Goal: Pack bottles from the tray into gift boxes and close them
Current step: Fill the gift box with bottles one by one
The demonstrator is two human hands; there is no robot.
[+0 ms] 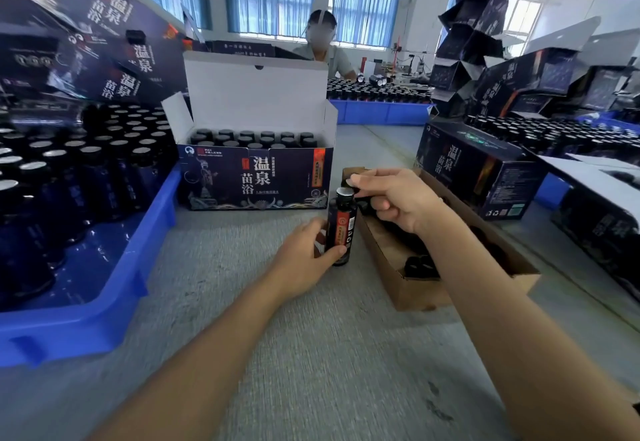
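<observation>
1. Two hands work close together at one bottle (341, 226), which stands upright on the grey table (277, 336).
2. The left hand (308, 250) grips the bottle low on its body, thumb across the front near the base.
3. The right hand (394, 198) hovers just beside the bottle's top, its fingers curled round a small dark piece (360, 195); whether that is a cap I cannot tell.
4. Behind the bottle stands an open gift box (256, 177), lid flap raised, with rows of dark-capped bottles inside.
5. At the left, a blue tray (104, 302) holds many more upright bottles, with bare floor at its near end.
6. Under the right forearm lies a brown carton (415, 288) with dark round items in it.
7. Further right sits a closed gift box (478, 170).
8. Across the table, a person (322, 49) sits behind the open box.
</observation>
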